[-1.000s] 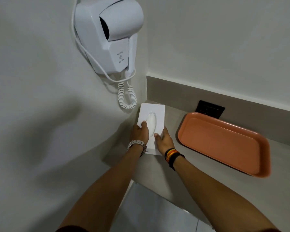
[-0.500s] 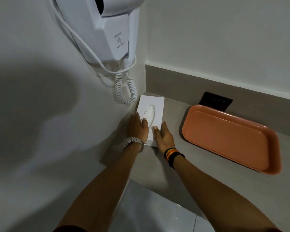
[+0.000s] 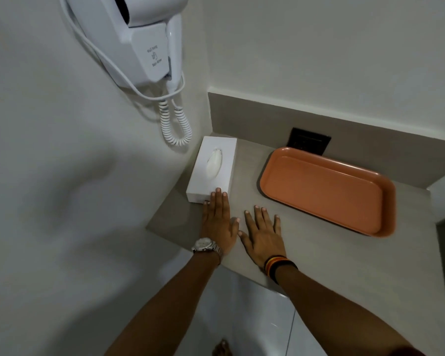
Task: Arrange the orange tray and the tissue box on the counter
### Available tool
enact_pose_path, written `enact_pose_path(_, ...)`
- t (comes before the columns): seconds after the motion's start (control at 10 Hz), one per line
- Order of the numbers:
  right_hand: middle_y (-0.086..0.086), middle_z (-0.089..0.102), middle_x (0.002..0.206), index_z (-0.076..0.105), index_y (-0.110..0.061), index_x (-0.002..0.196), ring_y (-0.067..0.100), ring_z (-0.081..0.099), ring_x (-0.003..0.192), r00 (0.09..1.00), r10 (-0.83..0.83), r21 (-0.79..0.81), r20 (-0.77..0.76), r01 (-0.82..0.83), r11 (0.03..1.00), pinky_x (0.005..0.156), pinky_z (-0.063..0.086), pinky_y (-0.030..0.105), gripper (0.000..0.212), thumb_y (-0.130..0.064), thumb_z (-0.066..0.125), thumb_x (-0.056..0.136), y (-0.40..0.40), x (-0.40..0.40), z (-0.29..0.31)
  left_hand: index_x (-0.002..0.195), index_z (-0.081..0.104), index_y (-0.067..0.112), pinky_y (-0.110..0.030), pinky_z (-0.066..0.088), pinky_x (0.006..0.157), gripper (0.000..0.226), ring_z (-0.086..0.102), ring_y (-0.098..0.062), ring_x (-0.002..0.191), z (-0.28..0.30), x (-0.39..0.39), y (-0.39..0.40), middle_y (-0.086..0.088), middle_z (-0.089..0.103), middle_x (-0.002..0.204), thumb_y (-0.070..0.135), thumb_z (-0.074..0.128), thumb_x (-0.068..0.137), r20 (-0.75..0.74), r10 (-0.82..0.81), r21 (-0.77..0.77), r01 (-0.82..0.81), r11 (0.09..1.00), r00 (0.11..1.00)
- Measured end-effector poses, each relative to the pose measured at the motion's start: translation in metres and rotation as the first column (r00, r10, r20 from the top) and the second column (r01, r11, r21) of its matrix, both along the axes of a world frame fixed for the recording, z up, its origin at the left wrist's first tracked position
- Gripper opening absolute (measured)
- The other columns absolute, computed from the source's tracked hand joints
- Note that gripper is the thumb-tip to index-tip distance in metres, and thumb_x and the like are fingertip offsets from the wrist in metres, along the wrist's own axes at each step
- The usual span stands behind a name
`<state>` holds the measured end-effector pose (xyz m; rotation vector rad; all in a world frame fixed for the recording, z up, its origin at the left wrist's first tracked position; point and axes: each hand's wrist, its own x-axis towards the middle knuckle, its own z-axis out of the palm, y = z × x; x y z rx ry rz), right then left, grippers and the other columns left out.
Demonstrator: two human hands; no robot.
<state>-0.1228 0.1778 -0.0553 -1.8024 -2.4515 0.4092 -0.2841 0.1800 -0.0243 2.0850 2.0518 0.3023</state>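
A white tissue box (image 3: pixel 212 168) lies in the back left corner of the grey counter (image 3: pixel 247 181), against the left wall, with a tissue poking from its slot. The empty orange tray (image 3: pixel 326 190) sits to its right, angled along the back ledge. My left hand (image 3: pixel 218 222) is flat and open, its fingertips just touching the box's near end. Flat on the counter beside it, my right hand (image 3: pixel 262 231) has its fingers spread and holds nothing, well short of the tray.
A white wall-hung hair dryer (image 3: pixel 141 39) with a coiled cord (image 3: pixel 176 124) hangs above the box. A black socket (image 3: pixel 309 141) sits on the back ledge behind the tray. The counter's front edge runs under my wrists, with white tiles below.
Both hands have let go of the tissue box and drawn back toward me. The box now sits pushed into the corner. The tray has not moved.
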Motion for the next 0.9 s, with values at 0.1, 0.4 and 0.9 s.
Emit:
enact_pose_path(0.1, 0.005, 0.001, 0.17, 0.008, -0.028, 0.161, 0.023, -0.002, 0.157, 1.0, -0.001, 0.001, 0.001, 0.001, 1.0, 0.124, -0.005, 0.055, 0.07, -0.062, 0.013, 0.1, -0.002, 0.002, -0.002, 0.158, -0.008, 0.009, -0.039, -0.016, 0.122, 0.083, -0.015, -0.025, 0.155, 0.001, -0.007, 0.003, -0.01, -0.016, 0.167, 0.046, 0.034, 0.098, -0.063, 0.001, -0.026, -0.003, 1.0, 0.998)
enact_pose_path(0.4, 0.003, 0.01, 0.169, 0.015, -0.03, 0.16, 0.022, 0.006, 0.157, 1.0, -0.023, 0.065, -0.01, 0.023, 0.998, 0.125, 0.003, 0.055, 0.067, -0.063, 0.015, 0.101, -0.002, 0.004, -0.009, 0.157, -0.014, 0.009, -0.048, -0.012, 0.124, 0.086, -0.015, -0.028, 0.155, 0.008, -0.047, 0.05, -0.011, -0.02, 0.167, 0.048, 0.034, 0.098, -0.15, -0.03, -0.111, 0.013, 0.994, 0.988)
enact_pose_path(0.9, 0.004, 0.003, 0.17, 0.009, -0.028, 0.161, 0.022, -0.002, 0.157, 0.999, 0.003, -0.028, -0.038, -0.004, 1.0, 0.125, -0.005, 0.052, 0.068, -0.059, 0.019, 0.101, 0.003, 0.003, 0.004, 0.158, -0.013, 0.01, -0.048, -0.009, 0.124, 0.087, -0.013, -0.029, 0.155, 0.032, -0.046, 0.075, -0.012, -0.019, 0.167, 0.058, 0.029, 0.098, -0.119, 0.044, -0.163, -0.063, 0.985, 0.992)
